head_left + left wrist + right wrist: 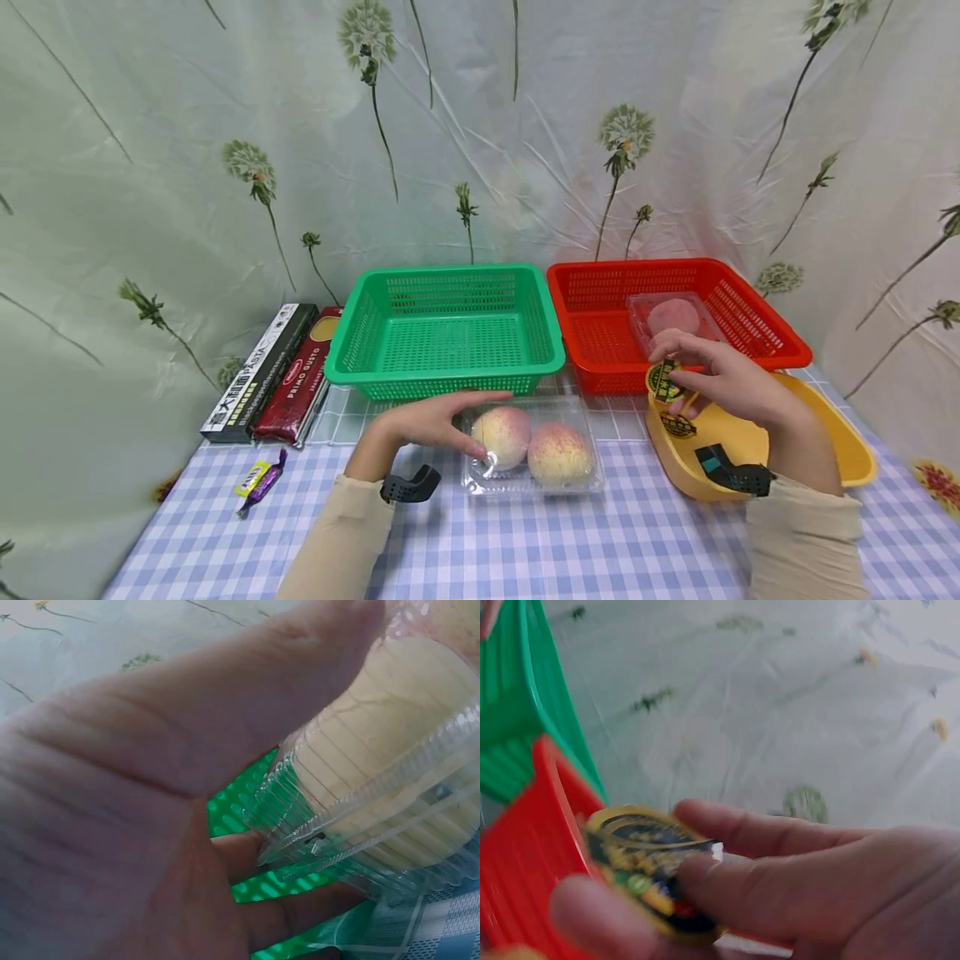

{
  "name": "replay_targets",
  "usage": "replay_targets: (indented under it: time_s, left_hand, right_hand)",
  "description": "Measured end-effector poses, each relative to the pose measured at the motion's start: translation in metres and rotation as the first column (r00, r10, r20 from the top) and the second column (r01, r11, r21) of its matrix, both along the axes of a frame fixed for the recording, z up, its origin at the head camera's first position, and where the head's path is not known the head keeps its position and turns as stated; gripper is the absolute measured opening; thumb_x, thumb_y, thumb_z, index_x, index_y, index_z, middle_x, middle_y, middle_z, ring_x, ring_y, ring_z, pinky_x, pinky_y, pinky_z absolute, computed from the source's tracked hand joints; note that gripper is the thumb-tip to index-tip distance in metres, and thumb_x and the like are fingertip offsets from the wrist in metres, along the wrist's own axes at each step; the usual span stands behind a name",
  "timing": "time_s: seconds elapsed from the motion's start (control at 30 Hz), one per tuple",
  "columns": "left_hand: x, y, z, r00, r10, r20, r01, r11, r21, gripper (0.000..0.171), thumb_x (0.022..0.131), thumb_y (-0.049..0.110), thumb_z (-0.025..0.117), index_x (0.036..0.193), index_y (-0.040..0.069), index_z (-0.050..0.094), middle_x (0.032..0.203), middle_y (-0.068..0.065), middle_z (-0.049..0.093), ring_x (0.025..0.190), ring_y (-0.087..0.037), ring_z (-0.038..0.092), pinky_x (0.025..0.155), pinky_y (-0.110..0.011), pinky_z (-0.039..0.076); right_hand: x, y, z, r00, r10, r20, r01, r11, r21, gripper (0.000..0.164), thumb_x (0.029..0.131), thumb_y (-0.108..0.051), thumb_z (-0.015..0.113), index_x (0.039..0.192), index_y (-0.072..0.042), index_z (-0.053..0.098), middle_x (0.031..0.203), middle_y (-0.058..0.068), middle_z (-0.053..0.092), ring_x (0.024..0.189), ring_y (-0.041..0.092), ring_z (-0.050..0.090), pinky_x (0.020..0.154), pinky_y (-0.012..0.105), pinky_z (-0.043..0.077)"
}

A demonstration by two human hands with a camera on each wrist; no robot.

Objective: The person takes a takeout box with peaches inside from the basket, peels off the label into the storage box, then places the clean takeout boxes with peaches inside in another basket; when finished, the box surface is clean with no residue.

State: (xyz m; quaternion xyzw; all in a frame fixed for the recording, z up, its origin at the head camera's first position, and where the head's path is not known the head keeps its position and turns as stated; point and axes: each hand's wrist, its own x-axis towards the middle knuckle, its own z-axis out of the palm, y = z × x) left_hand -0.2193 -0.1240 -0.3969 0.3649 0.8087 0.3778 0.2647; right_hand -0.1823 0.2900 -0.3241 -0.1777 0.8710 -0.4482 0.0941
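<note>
A clear plastic box [476, 483] holding two peaches [558, 454] lies on the table. My left hand [442, 421] spreads over its left end, thumb on the near side and fingers toward the far side. The left wrist view shows the thumb along the ribbed box [330, 840] and straight fingers behind it. My right hand [723, 383] pinches a round black and yellow label sticker [663, 382] between thumb and fingers, above the yellow container [832, 421]. In the right wrist view the sticker [656, 862] has fruit printed on it. A similar sticker [678, 425] is in the yellow container.
A green basket [446, 379] stands behind the box. Beside it, a red basket [603, 367] contains another clear box of peaches [671, 317]. At left lie a black pasta pack [262, 375], a red spaghetti pack [300, 383] and small yellow and purple candies [264, 483].
</note>
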Motion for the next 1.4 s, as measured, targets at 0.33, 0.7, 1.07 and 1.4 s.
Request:
replay_targets:
  time_s: [0.33, 0.7, 1.07, 1.4]
  left_hand:
    - [-0.003, 0.001, -0.007, 0.995, 0.102, -0.010, -0.100, 0.991, 0.089, 0.052, 0.093, 0.031, 0.071, 0.143, 0.030, 0.056, 0.148, 0.009, 0.054, 0.140, -0.015, 0.046, 0.110, -0.042, 0.043]
    - [-0.006, -0.001, -0.019, 0.991, 0.064, 0.122, -0.083, 0.984, 0.159, 0.053, 0.099, 0.029, 0.062, 0.150, 0.028, 0.046, 0.156, 0.006, 0.044, 0.146, -0.020, 0.039, 0.113, -0.042, 0.040]
    - [-0.010, -0.002, -0.024, 0.981, 0.035, 0.190, -0.087, 0.959, 0.269, 0.051, 0.101, 0.027, 0.059, 0.150, 0.017, 0.047, 0.156, -0.003, 0.046, 0.142, -0.020, 0.045, 0.107, -0.034, 0.046]
    - [-0.011, 0.004, -0.034, 0.954, -0.030, 0.297, -0.121, 0.871, 0.477, 0.052, 0.098, 0.023, 0.063, 0.137, -0.009, 0.052, 0.141, -0.013, 0.057, 0.117, -0.008, 0.058, 0.090, -0.025, 0.052]
  right_hand:
    - [-0.001, 0.038, -0.016, 0.977, -0.087, 0.196, 0.062, 0.990, 0.131, 0.032, 0.100, -0.009, 0.055, 0.131, 0.000, 0.054, 0.113, 0.021, 0.062, 0.080, 0.028, 0.072, 0.067, 0.039, 0.061]
    - [-0.005, 0.061, -0.040, 0.933, -0.149, 0.328, 0.087, 0.976, 0.197, 0.038, 0.101, -0.011, 0.054, 0.136, 0.003, 0.049, 0.104, 0.015, 0.061, 0.080, 0.023, 0.071, 0.065, 0.041, 0.060]
    - [-0.009, 0.075, -0.052, 0.938, -0.198, 0.286, 0.121, 0.956, 0.268, 0.050, 0.100, -0.017, 0.056, 0.139, 0.012, 0.040, 0.117, 0.031, 0.057, 0.090, 0.025, 0.067, 0.068, 0.044, 0.061]
    - [-0.001, 0.069, -0.031, 0.985, -0.170, 0.015, 0.146, 0.886, 0.439, 0.046, 0.096, -0.020, 0.063, 0.129, 0.012, 0.055, 0.125, 0.036, 0.059, 0.104, 0.045, 0.062, 0.073, 0.048, 0.059]
